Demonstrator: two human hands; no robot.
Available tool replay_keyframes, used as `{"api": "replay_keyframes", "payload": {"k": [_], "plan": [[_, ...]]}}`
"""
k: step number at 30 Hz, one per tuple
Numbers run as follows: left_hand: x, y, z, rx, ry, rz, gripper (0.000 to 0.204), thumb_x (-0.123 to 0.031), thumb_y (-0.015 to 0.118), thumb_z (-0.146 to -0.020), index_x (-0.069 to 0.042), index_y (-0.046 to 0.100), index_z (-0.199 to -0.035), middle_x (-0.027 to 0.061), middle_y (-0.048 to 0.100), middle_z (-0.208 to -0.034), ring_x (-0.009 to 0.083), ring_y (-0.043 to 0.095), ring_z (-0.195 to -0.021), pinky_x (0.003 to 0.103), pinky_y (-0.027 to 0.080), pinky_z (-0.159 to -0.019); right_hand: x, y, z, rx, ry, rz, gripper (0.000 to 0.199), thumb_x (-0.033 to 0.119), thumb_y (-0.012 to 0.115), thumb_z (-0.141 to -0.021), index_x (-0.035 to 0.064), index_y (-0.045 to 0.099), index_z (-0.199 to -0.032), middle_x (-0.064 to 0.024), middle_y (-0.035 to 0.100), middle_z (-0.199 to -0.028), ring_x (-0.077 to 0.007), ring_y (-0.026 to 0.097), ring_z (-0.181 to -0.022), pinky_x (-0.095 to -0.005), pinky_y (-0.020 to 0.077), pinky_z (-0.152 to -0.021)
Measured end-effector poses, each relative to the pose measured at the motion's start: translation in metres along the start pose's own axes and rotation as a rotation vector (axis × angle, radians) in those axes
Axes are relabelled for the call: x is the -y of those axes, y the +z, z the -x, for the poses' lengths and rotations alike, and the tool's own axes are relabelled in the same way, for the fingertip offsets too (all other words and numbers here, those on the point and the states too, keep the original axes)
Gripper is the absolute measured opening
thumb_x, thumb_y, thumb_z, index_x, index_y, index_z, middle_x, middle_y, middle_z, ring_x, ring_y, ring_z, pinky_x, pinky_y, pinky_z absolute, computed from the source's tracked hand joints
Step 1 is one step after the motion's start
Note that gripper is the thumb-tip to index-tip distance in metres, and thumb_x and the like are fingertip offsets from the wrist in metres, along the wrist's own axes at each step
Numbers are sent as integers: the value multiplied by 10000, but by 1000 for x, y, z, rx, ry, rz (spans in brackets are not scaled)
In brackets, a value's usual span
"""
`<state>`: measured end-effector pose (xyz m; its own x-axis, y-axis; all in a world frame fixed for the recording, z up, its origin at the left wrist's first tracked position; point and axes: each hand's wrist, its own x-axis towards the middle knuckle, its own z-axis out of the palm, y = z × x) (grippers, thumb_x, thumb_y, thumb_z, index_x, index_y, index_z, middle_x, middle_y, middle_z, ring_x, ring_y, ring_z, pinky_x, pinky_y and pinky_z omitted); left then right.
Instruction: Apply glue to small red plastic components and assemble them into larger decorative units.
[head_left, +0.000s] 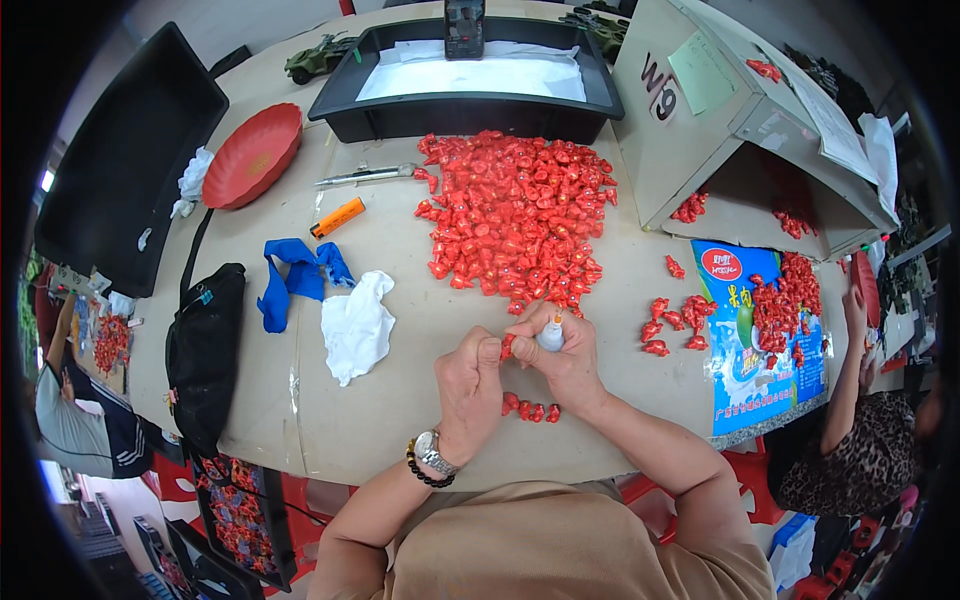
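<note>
My left hand (468, 388) pinches a small red plastic figure piece (507, 346) between thumb and fingers. Close beside it, my right hand (568, 368) is closed around a small white squeeze bottle (551, 335) with an orange tip pointing away from me. The fingers of the right hand also reach the red piece; its details are mostly covered. Just below the hands lies a short row of red pieces (538, 412). Beyond them spreads a big heap of similar red pieces (520, 215).
Left of the heap lie a metal pen-like tool (365, 175), an orange marker-like tube (338, 217), a blue cloth (290, 280), a white cloth (357, 325), a black bag (207, 350) and a red bowl (255, 155). A black tray (465, 120) stands behind; a grey box (690, 130) stands right.
</note>
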<state>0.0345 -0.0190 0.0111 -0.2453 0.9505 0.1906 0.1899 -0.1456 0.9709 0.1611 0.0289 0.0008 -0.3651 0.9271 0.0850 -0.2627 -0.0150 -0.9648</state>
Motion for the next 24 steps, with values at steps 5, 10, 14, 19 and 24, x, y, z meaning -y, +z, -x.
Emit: {"api": "replay_keyframes", "payload": {"k": [5,10,14,19,24], "plan": [[0,-1,0,10,-1,0,410,-307,430,-998,-31,433,-695,-21,383,-543,56,344,-490,248,279,-430,1,0,0,0,13,-1,155,122,713,-824,10,610,-850,-47,563,-814,-91,532,-651,-223,441,-559],[-3,-1,1,17,-22,20,407,-302,431,-998,-30,430,-696,-21,379,-547,54,338,-490,248,272,-430,-2,0,1,-3,24,-35,146,109,715,-818,10,612,-848,-45,557,-815,-93,526,-648,-224,442,-556],[1,0,0,10,19,12,405,-301,431,-999,-30,428,-697,-22,377,-548,53,334,-490,245,268,-429,-1,0,0,-4,25,-38,145,106,717,-816,10,612,-847,-45,555,-815,-93,525,-647,-224,441,-553],[4,1,1,3,38,26,404,-299,432,-998,-29,430,-698,-20,379,-554,52,334,-490,243,270,-427,2,2,0,-4,20,-33,128,102,701,-828,3,625,-856,-4,531,-776,-61,505,-648,-216,432,-553],[-8,-2,-2,45,-25,45,396,-291,436,-996,-27,444,-702,-17,392,-568,56,351,-497,242,291,-434,1,0,0,-11,-4,-23,141,112,710,-823,8,621,-854,-35,556,-806,-82,523,-653,-219,440,-556]]}}
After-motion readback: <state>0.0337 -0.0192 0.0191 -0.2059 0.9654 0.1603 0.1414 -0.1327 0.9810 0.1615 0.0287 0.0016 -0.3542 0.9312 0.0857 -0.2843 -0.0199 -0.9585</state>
